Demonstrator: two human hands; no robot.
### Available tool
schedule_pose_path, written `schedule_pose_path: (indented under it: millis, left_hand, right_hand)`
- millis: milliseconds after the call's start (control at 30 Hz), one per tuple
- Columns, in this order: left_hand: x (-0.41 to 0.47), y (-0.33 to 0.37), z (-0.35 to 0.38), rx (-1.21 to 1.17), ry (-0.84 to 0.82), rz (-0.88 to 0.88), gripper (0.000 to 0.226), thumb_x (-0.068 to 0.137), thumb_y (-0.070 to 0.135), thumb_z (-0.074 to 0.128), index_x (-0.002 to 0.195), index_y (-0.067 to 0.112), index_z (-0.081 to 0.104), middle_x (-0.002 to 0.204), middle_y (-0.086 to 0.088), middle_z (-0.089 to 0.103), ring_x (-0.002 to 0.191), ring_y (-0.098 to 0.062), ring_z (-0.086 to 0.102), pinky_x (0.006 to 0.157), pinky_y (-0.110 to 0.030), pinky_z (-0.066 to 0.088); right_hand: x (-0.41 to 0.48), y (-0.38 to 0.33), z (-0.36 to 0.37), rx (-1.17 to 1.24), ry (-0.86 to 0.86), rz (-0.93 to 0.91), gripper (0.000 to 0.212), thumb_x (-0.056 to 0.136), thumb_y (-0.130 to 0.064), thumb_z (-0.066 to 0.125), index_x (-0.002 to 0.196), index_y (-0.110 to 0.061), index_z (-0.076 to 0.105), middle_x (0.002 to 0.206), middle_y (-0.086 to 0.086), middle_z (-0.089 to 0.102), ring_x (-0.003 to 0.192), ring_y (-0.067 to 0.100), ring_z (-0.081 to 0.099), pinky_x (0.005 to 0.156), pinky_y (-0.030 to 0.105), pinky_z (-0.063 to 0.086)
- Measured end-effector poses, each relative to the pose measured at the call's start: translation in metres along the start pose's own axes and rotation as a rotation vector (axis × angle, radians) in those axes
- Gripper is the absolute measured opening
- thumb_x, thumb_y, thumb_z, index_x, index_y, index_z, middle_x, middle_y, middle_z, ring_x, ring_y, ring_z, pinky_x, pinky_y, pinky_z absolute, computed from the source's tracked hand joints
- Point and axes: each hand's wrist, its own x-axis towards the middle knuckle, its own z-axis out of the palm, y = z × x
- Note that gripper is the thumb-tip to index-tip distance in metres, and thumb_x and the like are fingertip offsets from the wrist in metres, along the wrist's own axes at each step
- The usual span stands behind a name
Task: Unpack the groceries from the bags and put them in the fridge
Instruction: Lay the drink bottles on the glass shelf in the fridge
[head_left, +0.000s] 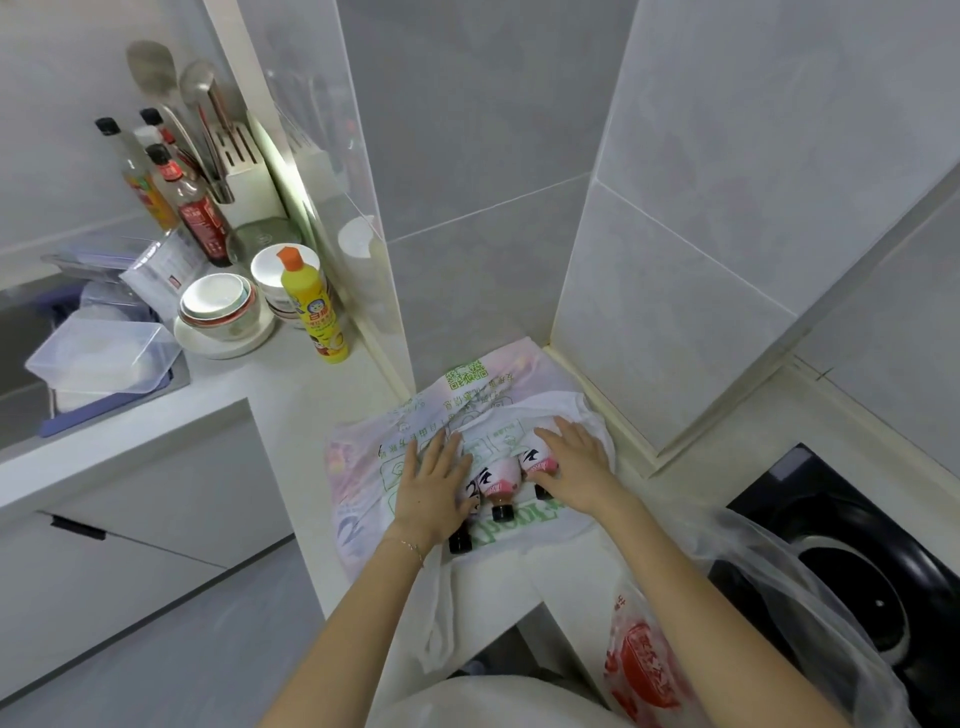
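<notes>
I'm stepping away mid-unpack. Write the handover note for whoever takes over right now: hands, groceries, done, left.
Left hand: lies flat over the leftmost of three bottles, fingers straight.
Right hand: lies over the rightmost bottle; grip cannot be told.
Things: the bottles lie on their sides at the mouth of the white printed bag on the counter, dark caps toward the person. A red-printed bag is at lower right, contents hidden.
Done: bag laid open; no bottle lifted out yet.
Left: take the bottles out, empty both bags, load the fridge, which is out of view.
</notes>
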Motion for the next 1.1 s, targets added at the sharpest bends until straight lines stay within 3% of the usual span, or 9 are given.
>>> schedule_pose_path:
  millis: [167, 233, 333, 467, 633, 833, 933, 1000, 1100]
  left_hand:
    - [0.007, -0.003, 0.008, 0.034, 0.018, -0.021, 0.08, 0.09, 0.069, 0.021, 0.155, 0.022, 0.014, 0.162, -0.004, -0.008, 0.142, -0.023, -0.025, 0.109, -0.05, -0.024]
    - [0.006, 0.0, 0.007, -0.002, 0.039, -0.024, 0.091, 0.079, 0.073, 0.012, 0.15, 0.02, 0.034, 0.161, -0.008, 0.013, 0.146, -0.025, -0.005, 0.112, -0.051, -0.017]
    - [0.005, 0.0, 0.007, -0.017, -0.015, 0.017, 0.089, 0.077, 0.072, 0.019, 0.139, 0.018, 0.052, 0.152, -0.011, 0.037, 0.144, -0.031, 0.029, 0.114, -0.053, -0.004]
    - [0.003, -0.001, 0.008, -0.071, 0.037, 0.059, 0.079, 0.076, 0.068, 0.03, 0.128, 0.019, 0.064, 0.141, -0.013, 0.053, 0.131, -0.034, 0.049, 0.112, -0.052, 0.007]
    - [0.002, 0.005, 0.013, -0.1, 0.109, 0.05, 0.074, 0.079, 0.068, 0.035, 0.137, 0.026, 0.054, 0.147, -0.015, 0.045, 0.135, -0.037, 0.043, 0.111, -0.055, 0.01]
    - [0.008, 0.012, 0.016, -0.195, 0.284, 0.032, 0.081, 0.069, 0.058, 0.075, 0.136, 0.02, 0.049, 0.142, -0.017, 0.048, 0.135, -0.039, 0.038, 0.114, -0.057, 0.006]
    - [0.014, 0.018, 0.014, -0.266, 0.368, 0.109, 0.074, 0.073, 0.049, 0.076, 0.134, 0.017, 0.05, 0.141, -0.016, 0.045, 0.135, -0.036, 0.029, 0.114, -0.056, 0.009]
    - [0.019, 0.026, 0.008, -0.31, 0.392, 0.173, 0.068, 0.076, 0.04, 0.075, 0.136, 0.018, 0.049, 0.143, -0.012, 0.042, 0.138, -0.034, 0.026, 0.117, -0.051, 0.002]
    - [0.025, 0.041, -0.004, -0.377, 0.381, 0.242, 0.064, 0.083, 0.035, 0.055, 0.143, 0.021, 0.042, 0.153, -0.005, 0.034, 0.145, -0.027, 0.016, 0.119, -0.042, -0.01]
  right_hand:
    - [0.002, 0.003, 0.002, 0.028, 0.101, 0.005, 0.072, 0.091, -0.043, 0.059, 0.151, -0.024, 0.024, 0.161, 0.003, 0.013, 0.149, 0.023, 0.005, 0.12, 0.041, 0.007]
    - [0.004, 0.005, 0.01, 0.03, 0.132, 0.045, 0.069, 0.088, -0.042, 0.062, 0.146, -0.018, 0.035, 0.151, 0.007, 0.035, 0.142, 0.026, 0.026, 0.116, 0.04, 0.023]
    - [0.004, 0.004, 0.023, 0.106, 0.116, 0.136, 0.061, 0.087, -0.041, 0.063, 0.137, -0.015, 0.04, 0.122, 0.006, 0.06, 0.115, 0.027, 0.056, 0.092, 0.038, 0.048]
    - [0.006, -0.004, 0.031, 0.129, 0.094, 0.241, 0.07, 0.09, -0.041, 0.06, 0.143, -0.011, 0.026, 0.116, 0.008, 0.062, 0.101, 0.028, 0.062, 0.07, 0.031, 0.047]
    - [0.01, -0.007, 0.04, 0.202, 0.087, 0.281, 0.08, 0.093, -0.033, 0.059, 0.149, -0.009, 0.008, 0.115, 0.014, 0.062, 0.095, 0.032, 0.064, 0.065, 0.032, 0.046]
    - [0.006, -0.006, 0.034, 0.299, 0.173, 0.282, 0.067, 0.091, -0.025, 0.062, 0.143, -0.013, 0.022, 0.11, 0.012, 0.064, 0.089, 0.029, 0.065, 0.067, 0.037, 0.055]
    - [-0.002, -0.011, 0.02, 0.39, 0.284, 0.24, 0.061, 0.087, -0.028, 0.066, 0.136, -0.012, 0.034, 0.109, 0.009, 0.062, 0.088, 0.025, 0.065, 0.071, 0.039, 0.057]
    - [-0.009, -0.015, 0.007, 0.423, 0.372, 0.217, 0.054, 0.085, -0.03, 0.068, 0.127, -0.009, 0.042, 0.108, 0.006, 0.061, 0.088, 0.022, 0.063, 0.066, 0.03, 0.052]
    - [-0.017, -0.021, -0.011, 0.466, 0.436, 0.196, 0.038, 0.083, -0.031, 0.069, 0.108, -0.012, 0.048, 0.096, 0.002, 0.065, 0.081, 0.018, 0.062, 0.059, 0.024, 0.045]
